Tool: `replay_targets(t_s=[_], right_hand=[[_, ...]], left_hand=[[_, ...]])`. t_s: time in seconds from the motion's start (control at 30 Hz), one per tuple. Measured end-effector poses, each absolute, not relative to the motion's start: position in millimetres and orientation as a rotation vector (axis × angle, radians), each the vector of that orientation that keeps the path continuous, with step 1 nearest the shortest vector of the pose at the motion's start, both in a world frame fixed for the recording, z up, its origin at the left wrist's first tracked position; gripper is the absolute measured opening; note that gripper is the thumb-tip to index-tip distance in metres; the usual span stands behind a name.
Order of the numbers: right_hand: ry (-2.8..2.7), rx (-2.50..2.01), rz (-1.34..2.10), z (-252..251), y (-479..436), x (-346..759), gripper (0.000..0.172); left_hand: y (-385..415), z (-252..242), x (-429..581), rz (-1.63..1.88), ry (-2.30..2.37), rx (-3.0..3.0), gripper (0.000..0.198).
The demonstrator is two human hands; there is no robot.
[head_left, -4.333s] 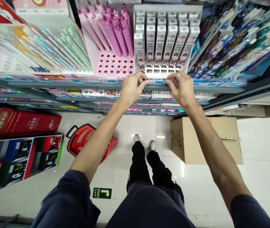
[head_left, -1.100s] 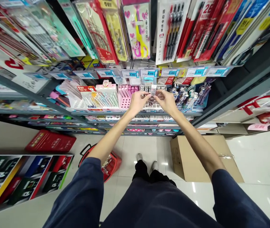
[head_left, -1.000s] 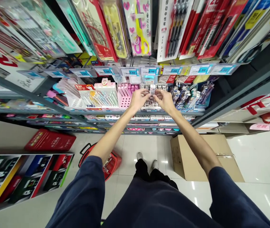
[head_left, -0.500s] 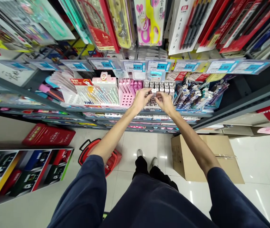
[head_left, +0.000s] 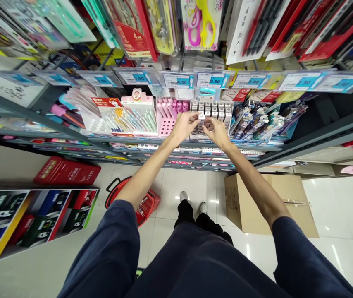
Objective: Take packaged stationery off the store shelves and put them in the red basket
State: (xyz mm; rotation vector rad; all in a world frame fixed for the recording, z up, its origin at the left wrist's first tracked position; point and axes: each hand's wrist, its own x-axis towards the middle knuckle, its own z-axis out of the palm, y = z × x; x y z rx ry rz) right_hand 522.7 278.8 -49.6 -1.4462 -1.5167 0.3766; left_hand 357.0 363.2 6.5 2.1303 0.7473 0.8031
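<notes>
A small white-topped box (head_left: 201, 117) stands upright between my hands at the front of a display rack. My left hand (head_left: 182, 127) pinches it from the left, fingertips at its upper edge. From the right, my right hand (head_left: 218, 132) curls its thumb and fingers against the same box. Rows of similar small white-topped boxes (head_left: 221, 109) fill the rack behind it, and the fingers hide some of them. Beside my left hand is a pink holder (head_left: 166, 126) with round holes and several pink pens (head_left: 173, 108).
Pens (head_left: 137, 122) in a white display stand on the left, wrapped pens (head_left: 257, 122) on the right. Price tags (head_left: 212, 80) and hanging scissors (head_left: 206, 25) are above. A red basket (head_left: 147, 209) and a cardboard box (head_left: 275, 207) sit on the floor.
The view has shifted slightly, so the shelf and price tags appear higher. My hands stay around the small box, which now shows more clearly between the fingers.
</notes>
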Motion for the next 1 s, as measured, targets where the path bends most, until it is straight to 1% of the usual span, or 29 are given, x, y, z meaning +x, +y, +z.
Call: replay_targets(t_s=[0.17, 0.33, 0.47, 0.73, 0.9, 1.0], right_hand=[[-1.542, -1.449, 0.369, -52.6, 282.9, 522.2, 0.049], [-1.495, -1.518, 0.425, -57.7, 287.7, 518.1, 0.048], [-1.463, -1.53, 0.421, -62.3, 289.3, 515.4, 0.047], [-1.508, -1.505, 0.406, -71.9, 287.1, 520.7, 0.036], [-1.535, -1.506, 0.414, -74.4, 284.9, 520.4, 0.038], [-1.557, -1.509, 0.423, -72.5, 285.2, 518.9, 0.04]], left_hand=[[369.2, 3.2, 358.2, 0.778, 0.762, 2.172, 0.028], [375.8, -2.1, 358.6, 0.795, 0.699, 2.309, 0.017], [376.1, -7.0, 357.3, 0.805, 0.684, 2.323, 0.018], [374.1, -4.8, 358.5, 0.743, 0.638, 2.425, 0.017], [375.6, -2.9, 355.1, 0.709, 0.609, 2.432, 0.011], [375.3, -2.5, 352.0, 0.752, 0.622, 2.391, 0.008]])
